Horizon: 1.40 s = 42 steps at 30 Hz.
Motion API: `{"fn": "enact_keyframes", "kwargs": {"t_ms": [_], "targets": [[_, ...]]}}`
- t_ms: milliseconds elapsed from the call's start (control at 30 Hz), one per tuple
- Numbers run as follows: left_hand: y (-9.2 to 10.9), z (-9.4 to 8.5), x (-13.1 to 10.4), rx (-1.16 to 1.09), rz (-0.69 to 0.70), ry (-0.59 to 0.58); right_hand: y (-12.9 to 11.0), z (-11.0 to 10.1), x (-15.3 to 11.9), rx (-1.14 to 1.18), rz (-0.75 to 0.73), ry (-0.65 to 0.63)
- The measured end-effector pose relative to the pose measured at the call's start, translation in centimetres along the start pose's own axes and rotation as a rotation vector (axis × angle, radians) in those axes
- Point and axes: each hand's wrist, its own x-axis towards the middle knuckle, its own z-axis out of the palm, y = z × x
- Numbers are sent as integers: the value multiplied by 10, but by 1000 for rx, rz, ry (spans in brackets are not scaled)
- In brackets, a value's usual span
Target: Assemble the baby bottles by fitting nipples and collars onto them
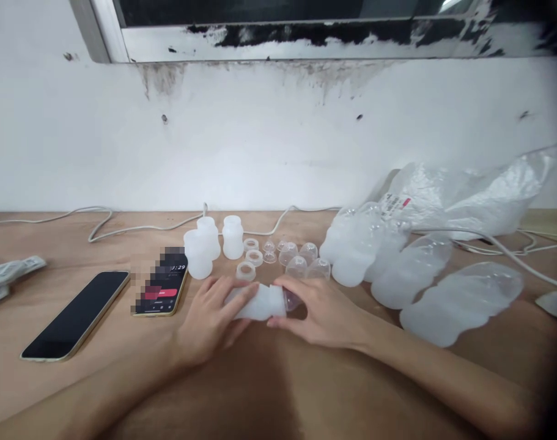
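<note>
A frosted white bottle (262, 302) lies sideways between my two hands, just above the table. My left hand (214, 315) is wrapped round its base end. At the other end, my right hand (312, 308) grips the collar between thumb and fingers, where a clear nipple tip sticks out toward the palm. Just behind the hands are white rings (246, 271), small clear nipples (269, 250) and several clear domed caps (296, 266). Upright open bottles (199, 256) stand behind my left hand.
Several capped bottles (461, 305) lie at the right, with a clear plastic bag (480, 192) behind them. Two phones, one dark (76, 315) and one lit (165, 287), lie at the left. White cables (136, 228) run along the wall.
</note>
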Motion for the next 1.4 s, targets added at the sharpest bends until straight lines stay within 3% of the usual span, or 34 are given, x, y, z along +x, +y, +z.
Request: {"fn": "enact_keyframes", "kwargs": {"t_ms": [100,200,300,400,500,633,767,900,967,1033,1133,1233,1400], "targets": [[1,1,1,87,70,49,-2,3,0,12,16,-12],[0,4,2,86,41,55,1,-1,4,-95,-22,-29],[-1,8,2,-9,-94,-9,12,-14,9,-210,-102,-59],[-4,9,2,-106,-265,-51,29,-24,10,-378,-81,38],[-6,9,2,-201,-408,-51,44,-23,12,-543,-14,118],[-8,8,3,-278,-459,-47,48,-15,14,-585,-4,50],[-8,9,3,-296,-456,-39,35,-8,10,-457,-53,-6],[-8,9,3,-321,-473,-59,28,0,6,-274,41,-44],[-9,9,2,-336,-494,-55,28,5,5,-93,132,32],[-9,8,2,-353,-504,-35,27,9,6,158,212,219],[-10,7,3,-369,-495,-7,23,13,6,497,196,450],[-11,6,3,-366,-465,-14,18,13,5,618,135,492],[-10,5,2,-353,-388,-39,15,11,3,606,158,470]]}}
